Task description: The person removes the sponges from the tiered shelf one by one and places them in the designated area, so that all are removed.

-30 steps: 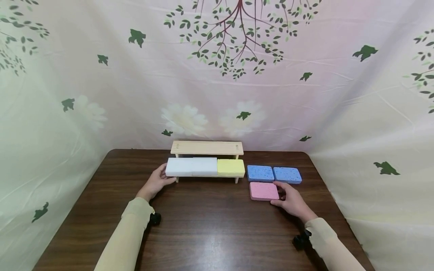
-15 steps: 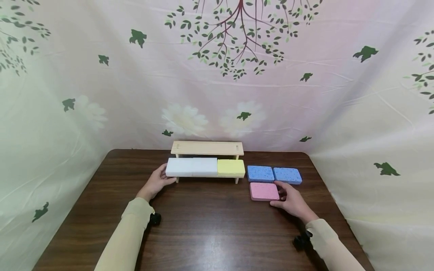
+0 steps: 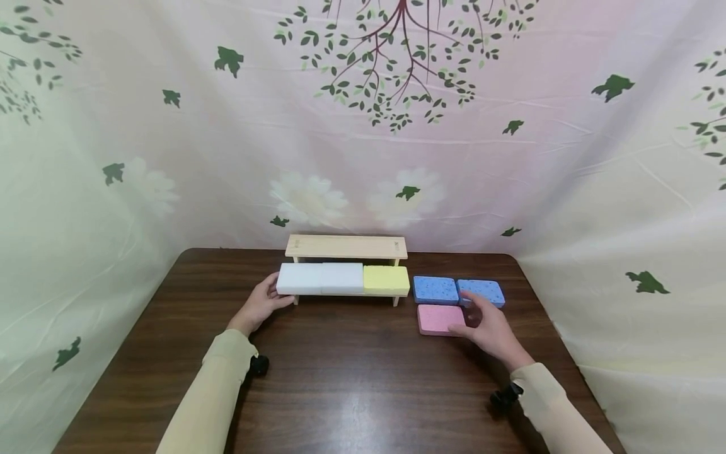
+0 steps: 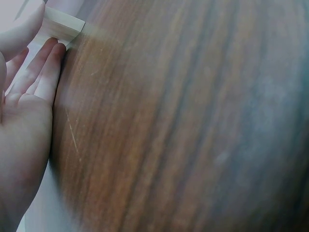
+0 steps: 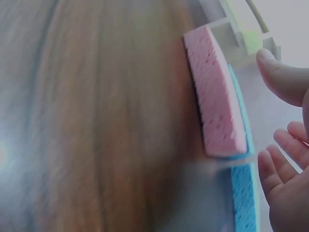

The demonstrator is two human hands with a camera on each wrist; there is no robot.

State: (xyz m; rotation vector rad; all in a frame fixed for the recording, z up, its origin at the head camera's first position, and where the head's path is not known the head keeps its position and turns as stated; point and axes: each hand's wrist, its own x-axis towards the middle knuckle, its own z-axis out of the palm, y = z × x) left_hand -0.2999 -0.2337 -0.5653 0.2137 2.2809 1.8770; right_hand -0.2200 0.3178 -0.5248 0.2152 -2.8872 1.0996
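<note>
My left hand (image 3: 261, 307) rests against the left end of a low two-tier wooden shelf (image 3: 347, 246). In the left wrist view its fairly straight fingertips touch the pale wood (image 4: 67, 24). Two white sponge-like blocks (image 3: 300, 278) and a yellow sponge (image 3: 386, 279) lie in a row on the front tier. My right hand (image 3: 490, 329) hovers over the right end of a pink sponge (image 3: 437, 320), its fingers spread and apart from it in the right wrist view. Behind the pink sponge lie two blue speckled sponges (image 3: 434, 289), the right one partly covered by my fingers.
A dark brown wooden table (image 3: 351, 378) bears everything. A patterned cloth (image 3: 363, 164) hangs close behind its back edge and along both sides. Black wrist straps (image 3: 259, 366) sit below the sleeves.
My right hand has lifted from the right edge of the pink sponge and now sits slightly higher, over its end. The left hand, shelf and sponges have stayed put.
</note>
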